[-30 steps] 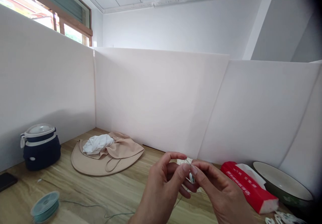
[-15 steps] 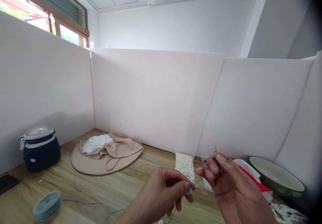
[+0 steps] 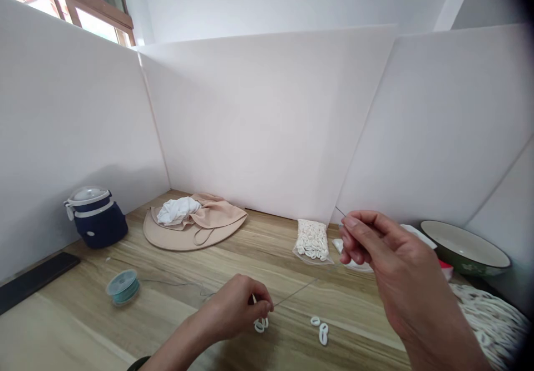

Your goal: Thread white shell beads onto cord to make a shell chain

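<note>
My right hand (image 3: 384,254) is raised above the wooden table (image 3: 175,304), its fingers pinched on a thin needle (image 3: 340,211) whose tip sticks up to the left. A fine thread (image 3: 296,292) runs taut from it down to my left hand (image 3: 233,307), which rests low on the table with fingers closed on the thread, right beside two white shells (image 3: 261,324). More loose white shells (image 3: 321,329) lie just to the right. A clear bag of shells (image 3: 312,240) sits behind them.
A teal thread spool (image 3: 123,286) lies at the left with thread trailing right. A navy lidded pot (image 3: 97,217), a beige hat with white cloth (image 3: 196,221), a green bowl (image 3: 465,247), a strung heap of shells (image 3: 492,318) and white partition walls surround the table.
The view has tipped down toward the table. My hands have drawn apart: the left dropped to the tabletop by the shells, the right pulled the needle up and right, stretching the thread.
</note>
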`<state>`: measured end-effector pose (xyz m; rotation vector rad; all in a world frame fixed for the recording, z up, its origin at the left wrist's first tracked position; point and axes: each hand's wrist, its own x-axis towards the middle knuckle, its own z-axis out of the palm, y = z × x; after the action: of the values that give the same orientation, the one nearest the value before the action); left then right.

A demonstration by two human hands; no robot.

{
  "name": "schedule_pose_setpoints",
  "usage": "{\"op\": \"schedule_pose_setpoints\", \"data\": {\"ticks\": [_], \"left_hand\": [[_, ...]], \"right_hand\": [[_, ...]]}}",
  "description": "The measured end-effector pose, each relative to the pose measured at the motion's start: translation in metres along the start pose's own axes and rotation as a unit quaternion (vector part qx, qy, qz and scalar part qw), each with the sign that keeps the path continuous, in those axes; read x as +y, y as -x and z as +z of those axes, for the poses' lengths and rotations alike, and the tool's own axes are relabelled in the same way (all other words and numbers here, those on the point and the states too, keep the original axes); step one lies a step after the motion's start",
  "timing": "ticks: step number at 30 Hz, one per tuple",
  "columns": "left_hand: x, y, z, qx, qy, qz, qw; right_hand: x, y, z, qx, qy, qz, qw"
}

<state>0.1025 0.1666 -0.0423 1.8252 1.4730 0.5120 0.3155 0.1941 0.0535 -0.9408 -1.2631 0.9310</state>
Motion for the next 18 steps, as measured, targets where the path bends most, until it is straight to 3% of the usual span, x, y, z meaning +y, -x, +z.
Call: {"op": "schedule_pose_setpoints", "data": {"ticks": [3, 8, 15, 18], "left_hand": [[-0.005, 0.001, 0.005, -0.022, -0.031, 0.008, 0.999], [-0.007, -0.005, 0.006, -0.040, -0.062, 0.019, 0.997], [0.013, -0.023, 0.004, -0.079, -0.096, 0.006, 0.992], [0.021, -0.035, 0.010, -0.082, -0.095, 0.018, 0.992]], "right_hand": [[-0.003, 0.002, -0.001, -0.003, -0.002, -0.002, 1.000], [-0.004, 0.003, 0.001, -0.085, 0.034, 0.015, 0.996], [0.006, 0.001, 0.001, -0.229, 0.126, 0.029, 0.965], [0.002, 0.004, 0.000, -0.279, 0.117, 0.041, 0.952]]}}
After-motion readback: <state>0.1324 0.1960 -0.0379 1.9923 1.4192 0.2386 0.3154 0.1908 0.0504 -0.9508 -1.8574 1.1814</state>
